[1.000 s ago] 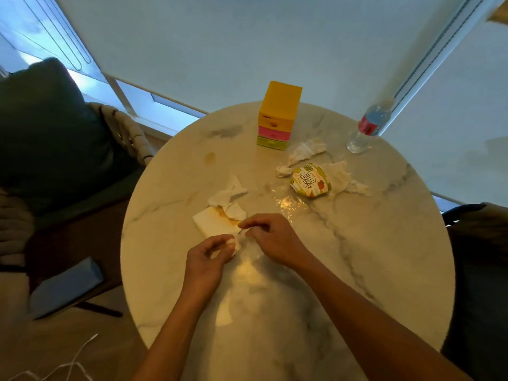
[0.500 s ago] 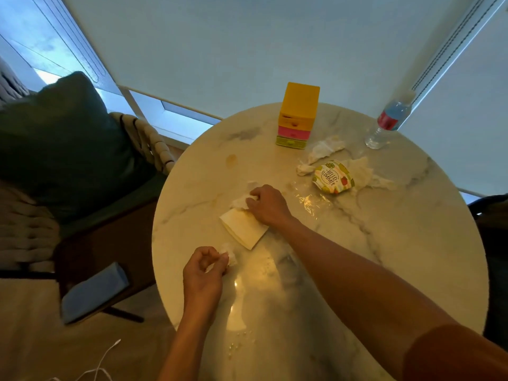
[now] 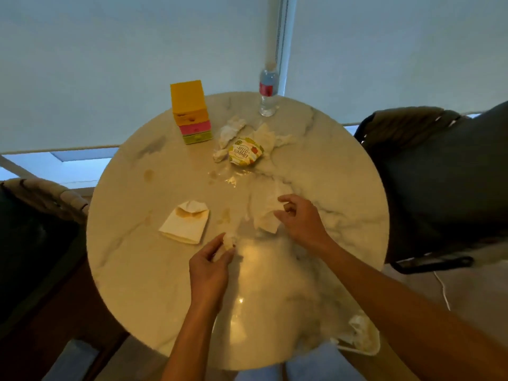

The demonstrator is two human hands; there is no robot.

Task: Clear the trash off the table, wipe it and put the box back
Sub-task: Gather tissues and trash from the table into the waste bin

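A round marble table [image 3: 343,188] carries the trash. My left hand [image 3: 210,264] pinches a small crumpled tissue scrap [image 3: 228,240] near the table's middle. My right hand [image 3: 301,220] is to its right, fingers and thumb curled on a larger crumpled tissue [image 3: 265,215]. A folded, stained napkin [image 3: 185,222] lies to the left of both hands. Farther back are a "Hello Summer" wrapper [image 3: 245,154], more crumpled tissues [image 3: 230,130], and clear plastic film [image 3: 229,178]. The yellow, pink and green drawer box [image 3: 191,111] stands at the back left.
A water bottle [image 3: 268,92] stands at the table's far edge. Another crumpled tissue [image 3: 361,335] hangs at the near right rim. Brown stains [image 3: 148,174] mark the left part. Dark chairs flank the table on the left [image 3: 35,243] and right [image 3: 439,174]. A white cable [image 3: 442,290] lies on the floor.
My right hand took the crumpled tissue from beside the folded napkin and moved right with it. My left hand still pinches its scrap. The view swung round to the right.
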